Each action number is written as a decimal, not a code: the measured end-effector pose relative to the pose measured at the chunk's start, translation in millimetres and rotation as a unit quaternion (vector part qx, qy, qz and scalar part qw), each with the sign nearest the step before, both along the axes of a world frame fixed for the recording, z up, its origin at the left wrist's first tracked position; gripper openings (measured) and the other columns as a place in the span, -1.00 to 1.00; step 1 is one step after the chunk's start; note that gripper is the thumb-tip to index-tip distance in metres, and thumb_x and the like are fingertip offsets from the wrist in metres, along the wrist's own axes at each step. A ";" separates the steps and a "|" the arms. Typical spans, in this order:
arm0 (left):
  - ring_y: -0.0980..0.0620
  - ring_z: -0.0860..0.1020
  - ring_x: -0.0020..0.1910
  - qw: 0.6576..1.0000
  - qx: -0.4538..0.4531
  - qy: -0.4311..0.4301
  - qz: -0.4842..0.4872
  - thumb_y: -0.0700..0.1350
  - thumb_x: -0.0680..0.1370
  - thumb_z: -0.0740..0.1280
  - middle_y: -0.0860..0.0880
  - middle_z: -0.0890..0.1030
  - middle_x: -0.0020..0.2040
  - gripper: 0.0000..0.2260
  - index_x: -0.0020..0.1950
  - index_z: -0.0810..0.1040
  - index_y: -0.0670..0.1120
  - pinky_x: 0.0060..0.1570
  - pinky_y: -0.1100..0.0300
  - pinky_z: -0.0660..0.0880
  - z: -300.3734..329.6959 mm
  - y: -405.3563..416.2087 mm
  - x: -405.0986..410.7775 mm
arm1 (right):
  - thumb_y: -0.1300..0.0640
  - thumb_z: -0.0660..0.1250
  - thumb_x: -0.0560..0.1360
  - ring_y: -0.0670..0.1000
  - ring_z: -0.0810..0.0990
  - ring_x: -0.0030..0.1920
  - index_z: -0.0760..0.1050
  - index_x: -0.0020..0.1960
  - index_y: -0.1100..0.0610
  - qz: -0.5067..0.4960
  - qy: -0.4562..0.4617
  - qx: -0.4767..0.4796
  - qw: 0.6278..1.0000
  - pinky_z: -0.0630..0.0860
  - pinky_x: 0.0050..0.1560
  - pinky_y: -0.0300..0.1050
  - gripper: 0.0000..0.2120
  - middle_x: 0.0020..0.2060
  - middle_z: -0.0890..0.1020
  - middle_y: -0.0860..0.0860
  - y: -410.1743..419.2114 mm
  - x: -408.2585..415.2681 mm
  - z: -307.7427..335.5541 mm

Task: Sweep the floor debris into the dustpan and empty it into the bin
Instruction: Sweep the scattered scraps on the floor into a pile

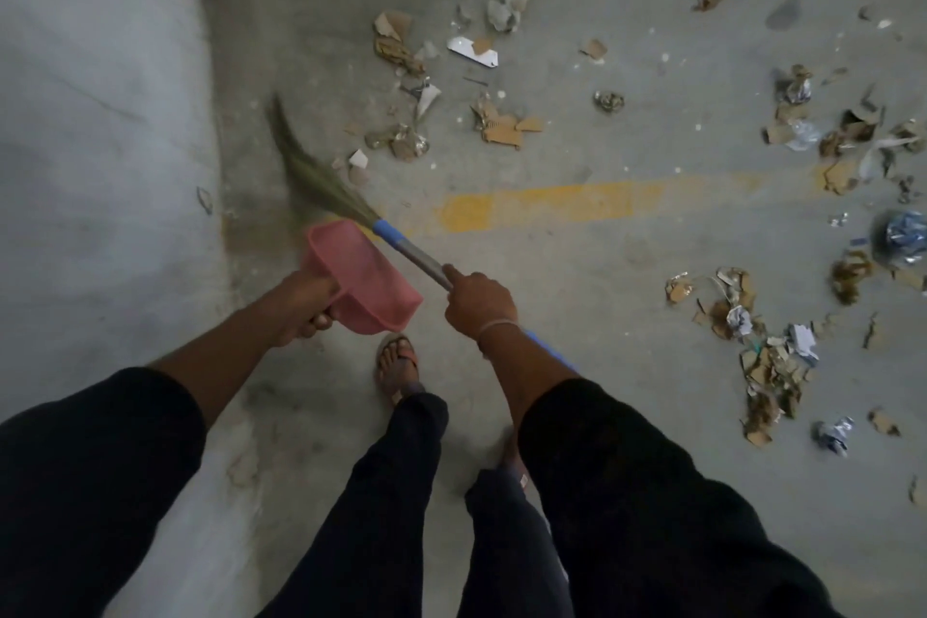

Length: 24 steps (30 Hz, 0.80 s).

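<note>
My left hand grips the handle of a pink dustpan, held above the floor with its mouth tilted away from me. My right hand is closed on the grey and blue handle of a grass broom. The bristles point up and left, blurred, close to the wall base. Debris of torn cardboard, crumpled paper and foil lies scattered on the concrete floor ahead, with a second spread of debris to the right. No bin is in view.
A grey wall runs along the left side. A faded yellow painted line crosses the floor in front of me. My sandalled foot stands just below the dustpan.
</note>
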<state>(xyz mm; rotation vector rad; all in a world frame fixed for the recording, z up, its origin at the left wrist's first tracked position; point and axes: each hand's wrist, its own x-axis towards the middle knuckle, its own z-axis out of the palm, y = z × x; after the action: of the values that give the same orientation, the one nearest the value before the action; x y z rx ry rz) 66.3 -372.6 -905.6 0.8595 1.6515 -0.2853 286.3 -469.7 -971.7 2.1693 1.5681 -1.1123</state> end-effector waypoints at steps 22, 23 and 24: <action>0.09 0.28 -0.56 0.999 -0.011 -0.031 -0.009 -0.12 0.63 0.19 -0.16 0.48 -0.29 -0.79 -0.09 0.48 -0.24 -0.52 0.37 0.12 -6.7 -1.7 17.0 | 0.13 0.11 0.62 0.02 0.41 -0.56 0.41 0.39 0.06 -0.747 0.184 0.103 0.630 0.42 -0.52 -0.17 -0.64 -0.35 0.48 0.12 -44.1 18.3 -13.3; 0.09 0.28 -0.56 0.999 -0.009 -0.031 -0.010 -0.12 0.63 0.20 -0.16 0.49 -0.30 -0.78 -0.10 0.49 -0.24 -0.52 0.37 0.12 -6.4 -0.9 19.4 | 0.10 0.12 0.62 0.03 0.44 -0.55 0.39 0.43 -0.02 -0.740 0.174 0.110 0.640 0.46 -0.52 -0.15 -0.61 -0.32 0.52 0.14 -48.4 17.0 -12.6; 0.09 0.28 -0.58 0.999 -0.006 -0.028 -0.013 -0.11 0.63 0.20 -0.15 0.49 -0.32 -0.77 -0.11 0.49 -0.24 -0.52 0.37 0.13 -6.4 0.5 21.7 | 0.05 0.14 0.61 0.06 0.51 -0.50 0.36 0.46 -0.09 -0.724 0.159 0.115 0.662 0.52 -0.48 -0.10 -0.58 -0.26 0.59 0.15 -54.3 14.4 -14.9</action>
<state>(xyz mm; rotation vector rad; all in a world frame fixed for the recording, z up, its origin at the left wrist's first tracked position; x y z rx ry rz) 88.0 -372.1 -912.0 0.8732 1.5855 -0.2869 300.6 -524.0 -986.6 3.4848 -0.4989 -1.6567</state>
